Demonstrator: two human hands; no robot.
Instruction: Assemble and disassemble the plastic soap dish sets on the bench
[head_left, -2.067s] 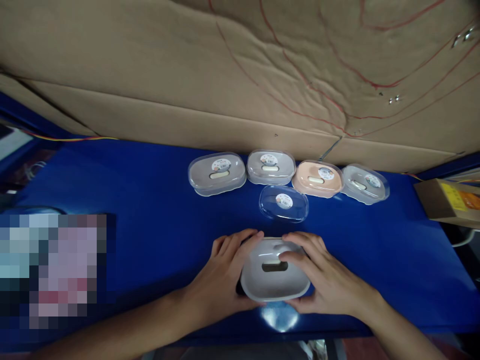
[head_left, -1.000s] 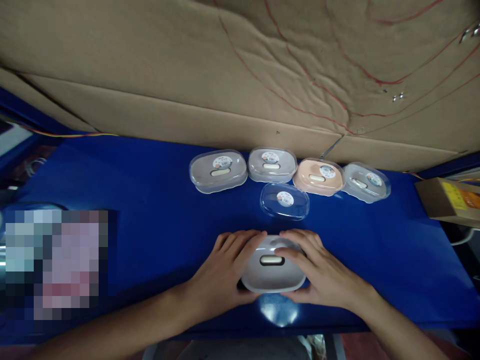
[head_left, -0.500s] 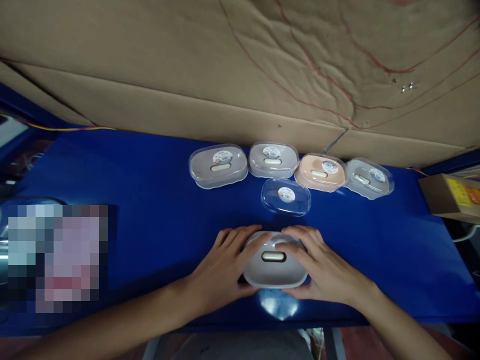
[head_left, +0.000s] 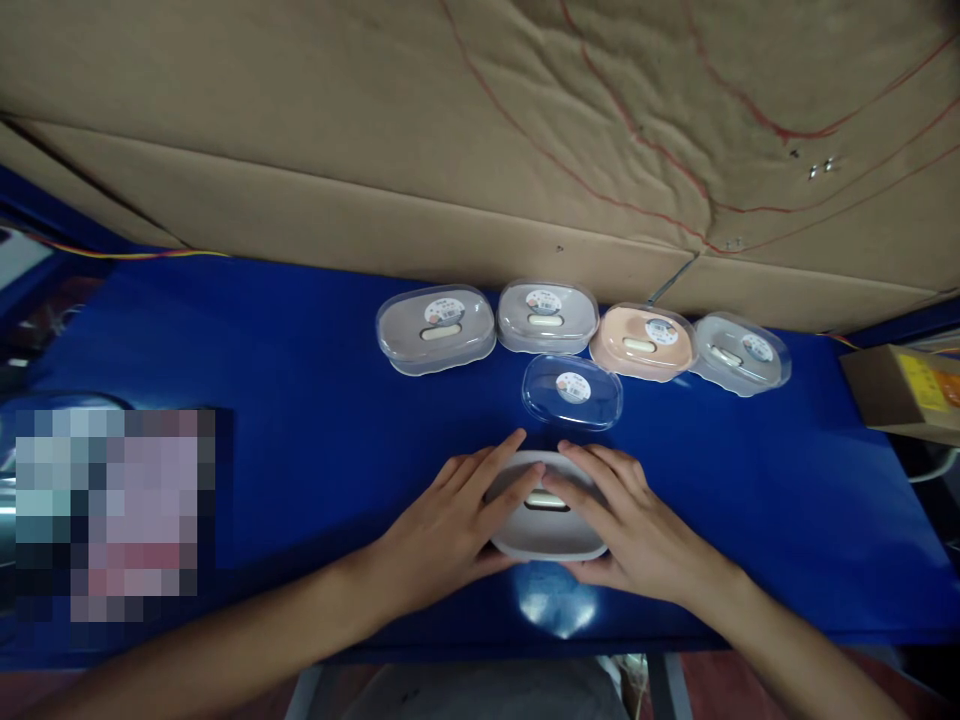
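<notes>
Between my two hands is a grey oval plastic box [head_left: 551,540] with a cream pill-shaped piece in a dark slot on its top. My left hand [head_left: 465,500] grips its left end, thumb low at the near side, index finger bent over the top. My right hand [head_left: 622,515] holds the right end in the same way. The undersides of both thumbs are partly hidden. Just beyond the box lies a loose clear oval cover [head_left: 540,395] with a round white label [head_left: 574,387].
Along the back stand two grey boxes [head_left: 409,335] [head_left: 517,337], a peach box [head_left: 615,365] and a pale grey box [head_left: 757,375], each under a clear labelled cover. Behind rises a brown cardboard wall [head_left: 300,120]. A small carton [head_left: 877,390] sits right on the blue table [head_left: 300,420]; a blurred patch lies left.
The grey box has moved slightly away from me and tilted a little. Both index fingers have come closer together over its top, and other fingertips have lifted along the far rim.
</notes>
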